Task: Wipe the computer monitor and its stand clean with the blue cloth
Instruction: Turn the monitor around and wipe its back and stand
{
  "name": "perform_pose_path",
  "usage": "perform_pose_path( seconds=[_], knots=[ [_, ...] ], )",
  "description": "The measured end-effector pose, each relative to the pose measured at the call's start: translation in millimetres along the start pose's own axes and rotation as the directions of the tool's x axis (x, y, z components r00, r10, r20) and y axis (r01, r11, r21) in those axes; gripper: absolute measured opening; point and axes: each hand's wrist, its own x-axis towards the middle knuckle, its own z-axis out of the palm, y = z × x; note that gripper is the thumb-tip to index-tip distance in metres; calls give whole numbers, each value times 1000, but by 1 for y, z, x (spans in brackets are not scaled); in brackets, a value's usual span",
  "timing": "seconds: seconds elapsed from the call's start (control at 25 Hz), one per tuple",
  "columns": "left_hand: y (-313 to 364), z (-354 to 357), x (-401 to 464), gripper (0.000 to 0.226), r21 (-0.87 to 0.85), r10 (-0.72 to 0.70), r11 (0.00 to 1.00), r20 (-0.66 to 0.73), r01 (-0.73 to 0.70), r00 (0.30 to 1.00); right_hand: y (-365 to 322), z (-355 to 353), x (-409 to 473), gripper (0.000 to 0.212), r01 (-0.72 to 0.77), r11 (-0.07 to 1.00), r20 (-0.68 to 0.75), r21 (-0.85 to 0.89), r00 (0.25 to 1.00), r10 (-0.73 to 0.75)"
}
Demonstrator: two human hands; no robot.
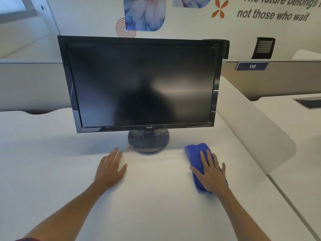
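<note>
The blue cloth (194,153), folded into a thick pad, lies on the white surface (156,197) under the right hand (211,173), which rests flat on it with fingers straight and slightly spread, pressing rather than gripping. The cloth's far end shows beyond the fingertips, near the right of the round black stand (148,142) but apart from it. The left hand (110,168) lies palm down on the bare surface, fingers extended and close together, holding nothing, its fingertips just short of the stand's left edge. Between and beyond the hands stands the monitor (142,84), upright, screen dark and showing faint reflections. Behind it runs a low grey partition (31,86) bearing a blue tag (251,66) numbered 110, and a wall (191,23) with printed lettering and flower pictures.
</note>
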Motion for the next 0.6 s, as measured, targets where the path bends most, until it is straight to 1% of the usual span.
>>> perform_pose_path(
  seconds=[0.04,0.12,0.16,0.2,0.24,0.32,0.36,0.48,0.6],
  knots=[
    [6,-4,2,70,-27,6,1000,-18,-7,1000,0,-1,1,100,0,1000,4,-5,1000,0],
    [26,-16,10,61,-78,33,996,-82,-39,996,2,-14,4,95,18,1000,1,2,1000,-18],
    [40,-25,16,58,-102,57,992,-126,-70,990,2,-23,7,90,20,998,-42,56,999,-18],
    [55,-35,25,56,-120,91,986,-178,-113,980,3,-35,11,84,24,991,-128,133,992,-7],
    [71,-46,35,56,-129,134,977,-233,-167,963,4,-49,16,77,48,976,-244,213,970,6],
    [103,-73,60,55,-115,231,953,-324,-281,917,7,-85,33,61,130,942,-444,310,896,22],
    [119,-87,74,55,-101,271,940,-362,-327,892,8,-105,43,53,164,926,-499,340,866,29],
    [164,-135,120,53,-36,349,908,-487,-417,801,12,-161,75,35,251,882,-577,399,816,28],
    [202,-186,167,52,60,434,870,-567,-490,700,14,-202,107,31,313,863,-650,397,760,24]
  ],
)
